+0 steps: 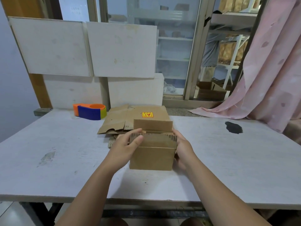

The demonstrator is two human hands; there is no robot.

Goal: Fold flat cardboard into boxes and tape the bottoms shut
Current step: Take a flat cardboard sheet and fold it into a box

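Both arms are in, bare to the elbow, rising from the bottom edge of the frame and closing toward the centre. The left forearm (pixel 91 186) slants up from lower left, the right forearm (pixel 216 190) from lower right. Wrists are level, just below mid-frame. The left hand (pixel 126 146) grips the left end of a small brown cardboard box (pixel 151 158), its fingers (pixel 136 131) reaching over the top edge and the thumb (pixel 138 139) laid flat on the near face. The right hand (pixel 183 146) cups the right end, palm against the side, fingertips curled up over the top corner.
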